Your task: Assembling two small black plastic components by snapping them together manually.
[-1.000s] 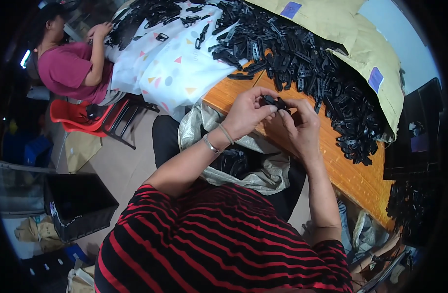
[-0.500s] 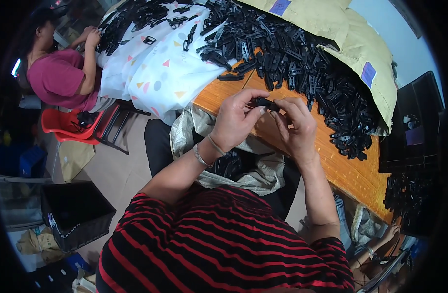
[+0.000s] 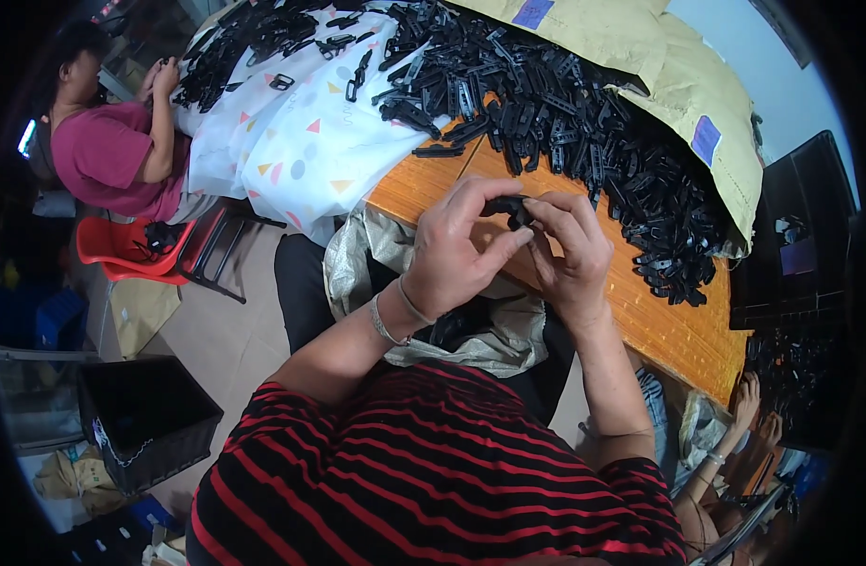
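Note:
A small black plastic part (image 3: 508, 208) is held between my two hands above the near edge of the wooden table (image 3: 416, 188). My left hand (image 3: 457, 241) grips its left end, with the index finger along the top and the thumb below. At its right end, the fingertips of my right hand (image 3: 574, 247) pinch it. Fingers cover much of the part, so its full shape is hidden. Just beyond my hands lies a large heap of similar black plastic parts (image 3: 546, 113). Below them, a pale woven sack (image 3: 499, 341) lies open across my lap with dark pieces inside.
A patterned white plastic sheet (image 3: 291, 160) bears more black parts at the left. Large tan paper sacks (image 3: 631, 47) back the heap. A co-worker (image 3: 112, 141) sits far left near a red chair (image 3: 108, 247). Another person's hand (image 3: 746, 401) shows at right. A black crate (image 3: 150, 415) stands on the floor.
The black part has turned in my fingers, and my left thumb has come away from its underside. At right, the other person's hand has risen toward the dark parts there.

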`<action>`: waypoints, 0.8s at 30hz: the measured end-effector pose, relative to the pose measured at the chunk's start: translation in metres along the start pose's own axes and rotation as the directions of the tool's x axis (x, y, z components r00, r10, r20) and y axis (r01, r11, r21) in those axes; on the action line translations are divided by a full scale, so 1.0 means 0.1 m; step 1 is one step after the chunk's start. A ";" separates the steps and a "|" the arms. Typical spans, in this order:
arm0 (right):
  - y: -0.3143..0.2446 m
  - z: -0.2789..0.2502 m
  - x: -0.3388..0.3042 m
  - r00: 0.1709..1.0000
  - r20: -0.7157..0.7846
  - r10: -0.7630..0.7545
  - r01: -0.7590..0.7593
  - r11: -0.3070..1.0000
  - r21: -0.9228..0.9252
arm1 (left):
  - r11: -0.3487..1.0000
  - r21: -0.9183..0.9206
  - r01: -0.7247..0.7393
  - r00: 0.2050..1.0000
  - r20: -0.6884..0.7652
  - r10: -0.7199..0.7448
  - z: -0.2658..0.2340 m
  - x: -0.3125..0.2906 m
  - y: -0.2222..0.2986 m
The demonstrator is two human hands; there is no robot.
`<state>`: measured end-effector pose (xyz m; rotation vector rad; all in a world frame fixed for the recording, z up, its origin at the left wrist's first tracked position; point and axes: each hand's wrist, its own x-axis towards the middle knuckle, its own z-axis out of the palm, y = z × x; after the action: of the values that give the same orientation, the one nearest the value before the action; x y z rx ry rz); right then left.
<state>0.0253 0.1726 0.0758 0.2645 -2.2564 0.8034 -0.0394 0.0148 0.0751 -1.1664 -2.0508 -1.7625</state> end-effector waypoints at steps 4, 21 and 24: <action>-0.04 -0.07 0.08 0.989 0.017 0.145 -0.146 0.975 0.169 | 0.982 0.096 -0.165 0.986 0.007 0.165 -0.05 0.03 0.04; 0.02 -0.01 0.01 0.968 0.092 0.235 -0.252 0.873 0.419 | 0.976 0.093 -0.196 0.971 0.154 0.181 -0.15 0.06 0.16; -0.02 -0.04 0.02 0.960 0.106 0.261 -0.282 0.886 0.367 | 0.997 -0.012 -0.082 0.994 0.067 0.082 -0.10 0.06 0.17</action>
<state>0.0268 0.1738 0.0801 0.1481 -2.2003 1.4036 -0.0359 0.0083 0.0943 -1.3108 -2.0026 -1.7190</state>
